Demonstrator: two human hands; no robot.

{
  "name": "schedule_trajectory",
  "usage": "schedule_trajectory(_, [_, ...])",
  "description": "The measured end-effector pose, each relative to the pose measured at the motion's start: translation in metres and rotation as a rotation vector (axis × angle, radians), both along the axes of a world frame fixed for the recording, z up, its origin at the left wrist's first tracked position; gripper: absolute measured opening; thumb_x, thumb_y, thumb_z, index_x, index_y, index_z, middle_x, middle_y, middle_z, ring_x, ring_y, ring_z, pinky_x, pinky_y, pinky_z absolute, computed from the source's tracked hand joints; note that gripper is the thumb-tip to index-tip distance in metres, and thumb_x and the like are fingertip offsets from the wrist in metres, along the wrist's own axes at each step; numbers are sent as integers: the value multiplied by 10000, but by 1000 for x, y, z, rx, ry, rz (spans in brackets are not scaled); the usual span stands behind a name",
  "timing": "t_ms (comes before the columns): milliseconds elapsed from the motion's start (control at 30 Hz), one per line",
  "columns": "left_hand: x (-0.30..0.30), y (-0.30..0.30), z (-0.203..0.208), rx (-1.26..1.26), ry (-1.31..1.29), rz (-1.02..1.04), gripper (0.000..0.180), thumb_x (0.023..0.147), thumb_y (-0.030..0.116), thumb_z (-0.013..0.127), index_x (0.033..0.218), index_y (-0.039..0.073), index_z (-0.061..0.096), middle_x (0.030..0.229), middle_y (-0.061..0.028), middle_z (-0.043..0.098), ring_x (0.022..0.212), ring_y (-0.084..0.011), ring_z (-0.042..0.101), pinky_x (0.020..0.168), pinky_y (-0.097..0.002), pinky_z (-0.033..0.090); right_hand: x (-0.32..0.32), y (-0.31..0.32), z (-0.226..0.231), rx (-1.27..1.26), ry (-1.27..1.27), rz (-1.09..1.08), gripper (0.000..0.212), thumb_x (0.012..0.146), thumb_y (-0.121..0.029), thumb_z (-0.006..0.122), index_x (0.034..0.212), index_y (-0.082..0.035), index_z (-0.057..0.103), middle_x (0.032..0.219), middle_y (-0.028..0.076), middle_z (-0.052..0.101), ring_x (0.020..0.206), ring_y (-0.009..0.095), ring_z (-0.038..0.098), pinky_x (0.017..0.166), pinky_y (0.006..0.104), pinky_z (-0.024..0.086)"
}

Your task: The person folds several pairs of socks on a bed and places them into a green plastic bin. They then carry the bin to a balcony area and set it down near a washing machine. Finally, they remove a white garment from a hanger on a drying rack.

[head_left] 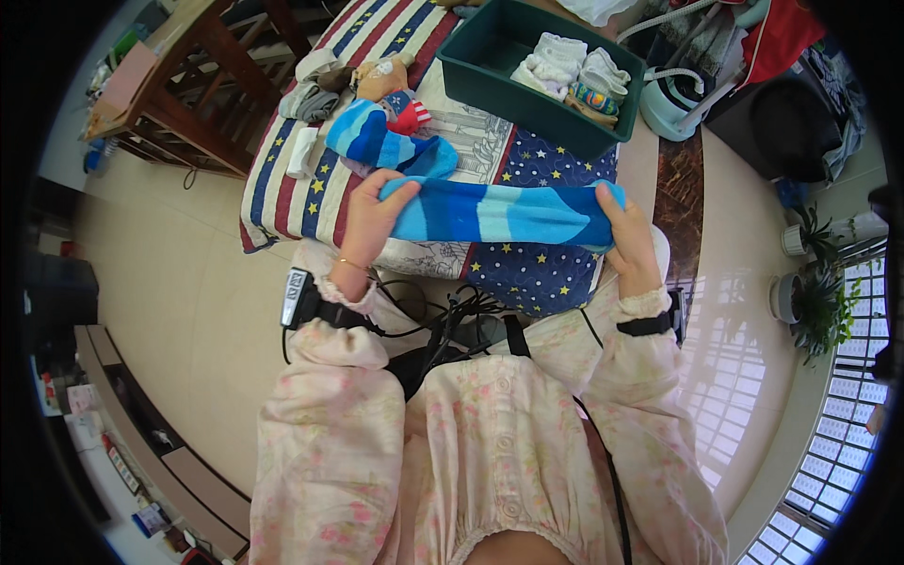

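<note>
A blue striped sock (504,212) is stretched sideways between my two hands, over the near edge of a cloth-covered surface. My left hand (372,212) grips its left end, thumb on top. At the other end, my right hand (629,234) pinches the sock near its tip. Just beyond my left hand lies a second blue striped sock (377,141), loosely bent. Behind it are a tan bundle (384,77) and a red and blue patterned piece (405,111), perhaps socks. Grey socks (311,94) lie to their left.
A dark green bin (527,113) at the far side holds folded white socks (556,64) and a colourful one. The patterned cloth (546,273) hangs over the near edge. Black cables (452,311) lie across my lap. A wooden table (188,94) stands left; potted plants (819,301) right.
</note>
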State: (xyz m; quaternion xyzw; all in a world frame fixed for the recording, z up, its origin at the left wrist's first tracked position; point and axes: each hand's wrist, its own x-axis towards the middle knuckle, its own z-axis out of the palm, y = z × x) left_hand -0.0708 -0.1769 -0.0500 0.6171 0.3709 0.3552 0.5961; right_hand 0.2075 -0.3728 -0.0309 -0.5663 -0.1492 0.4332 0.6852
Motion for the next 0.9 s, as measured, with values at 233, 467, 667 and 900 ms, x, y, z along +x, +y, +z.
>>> schedule_trajectory(233, [10,-1,-22,388,275,51,244,798,217,741,882,25,616,824,-54,602,760,-134,530,651,-274,436,30,11,-39,-283,-704,-208,377,884,-365,653,809,4,638,674,5,607,595,63,505,542,231,422])
schedule_trajectory(467, [49,-56,-12,1036,250,-308,370,687,209,772,977,66,592,1041,-116,552,984,-312,531,870,-418,419,21,21,-72,-268,-591,-150,283,887,-298,653,902,-22,593,753,15,602,648,66,518,607,209,430])
schedule_trajectory(667, [84,-61,-7,880,233,-380,228,744,89,709,946,63,606,925,-103,588,953,-296,548,825,-381,434,2,-8,-36,-21,-1723,88,245,863,-200,679,1010,-23,596,912,39,623,792,94,580,697,222,474])
schedule_trajectory(900, [75,-49,41,426,150,-255,195,923,202,553,960,12,575,811,-195,625,711,-352,599,645,-366,474,-5,-17,-1,109,-217,173,204,838,-165,695,953,-16,617,839,15,619,768,80,569,680,228,467])
